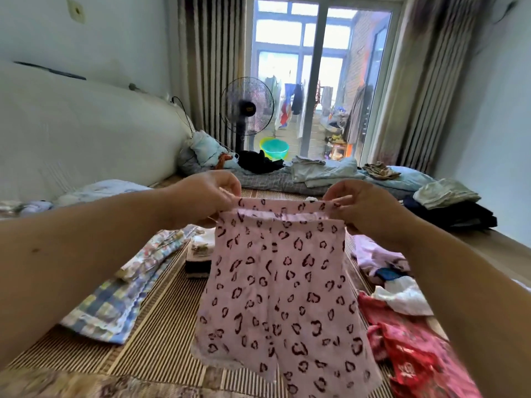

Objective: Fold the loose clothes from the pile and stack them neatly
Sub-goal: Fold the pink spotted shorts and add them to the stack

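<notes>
— The left hand [205, 196] pinches one corner of the waistband of the pink shorts [275, 282], with its fingers curled over the hem. The right hand [366, 209] pinches the other corner the same way.

— So where are the shorts?

— Up in the air between the two hands. The waistband is stretched level and the legs hang straight down over the woven mat [161, 340]. The print is dark hearts, and one leg hem has a pale trim.

— What lies closest to them?

— Just behind them, and partly hidden, is a small folded stack [198, 261], white on top with a dark layer at the bottom. To its left a checked cloth [115, 305] in blue and yellow lies folded flat on the mat.

— And the unfolded clothes?

— They are on the right side, below the right forearm, in a loose heap [385, 317]. A red garment [411, 360] is nearest, a white garment [402, 300] lies above it, and a lilac garment [373, 257] is farther back.

— Farther out?

— Toward the right edge sits a second stack [448, 205], dark pieces under a pale green one. Light blue bedding [324, 170] runs across the far end, and a black garment [258, 162] lies at its left end. Beyond that a fan [247, 110] and a green basin [274, 147] stand by the sliding glass door [316, 81], with striped curtains [209, 67] on either side.
</notes>
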The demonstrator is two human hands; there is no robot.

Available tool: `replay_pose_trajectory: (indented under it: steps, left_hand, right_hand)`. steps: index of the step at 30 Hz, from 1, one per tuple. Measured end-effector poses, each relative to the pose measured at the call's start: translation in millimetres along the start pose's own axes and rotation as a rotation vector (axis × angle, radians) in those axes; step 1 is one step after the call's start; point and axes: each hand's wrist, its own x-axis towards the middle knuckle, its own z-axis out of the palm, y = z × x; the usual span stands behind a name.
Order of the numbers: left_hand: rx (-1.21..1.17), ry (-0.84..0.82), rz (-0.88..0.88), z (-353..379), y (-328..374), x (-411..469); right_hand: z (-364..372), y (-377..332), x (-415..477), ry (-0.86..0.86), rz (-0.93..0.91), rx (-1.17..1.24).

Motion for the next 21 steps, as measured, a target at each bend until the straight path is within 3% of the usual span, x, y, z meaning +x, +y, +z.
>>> replay_pose_trajectory:
  steps: [3, 5, 8, 10, 16, 21]
  left_hand:
    - [-0.121, -0.081, 0.13, -11, 0, -12]
    - [0.161, -0.059, 0.174, -14, 2, -16]
    - [0.8, -0.13, 0.189, -10, 6, -24]
    - [0.916, -0.161, 0.169, -9, 8, -31]
    - [0.57, -0.281, 0.179, -26, -2, -44]
    - [0.375, -0.111, 0.199, -21, -12, -41]
  right_hand:
    - [-1, -11, -7, -0.083, -0.08, 0.045]
    - [1, -19, -14, -0.147, -0.133, -0.053]
    - [8, -27, -30, -0.319, -0.131, -0.242]
    - [13, -28, -43, -0.415, -0.11, -0.296]
    - [11, -25, -58, -0.499, -0.107, -0.469]
    - [2, -26, -59, -0.393, -0.111, -0.311]
